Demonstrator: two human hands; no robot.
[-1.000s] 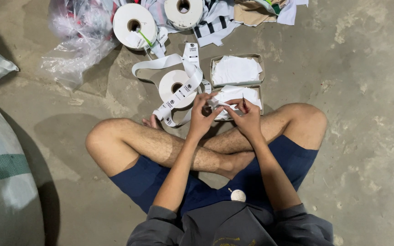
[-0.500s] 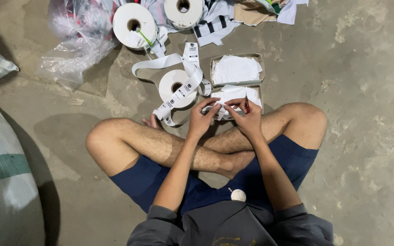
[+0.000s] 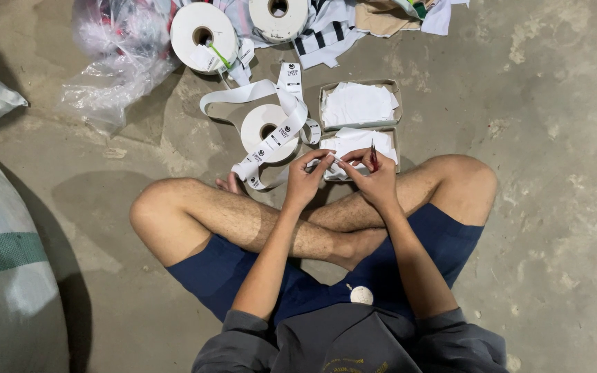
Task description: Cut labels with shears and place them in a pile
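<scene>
Both hands (image 3: 343,176) pinching woven label tape (image 3: 278,135) — glossy, flat

White label-tape rolls (image 3: 269,128) beside two open cardboard boxes (image 3: 359,105).

The label tape (image 3: 281,135) is white with small black printed marks, as are the three rolls (image 3: 203,36). The cut labels (image 3: 357,103) in the grey-brown tray (image 3: 323,103) are plain white. The shorts (image 3: 205,273) are navy, the floor (image 3: 554,138) mottled grey, the cloth (image 3: 333,34) white with black stripes.
</scene>
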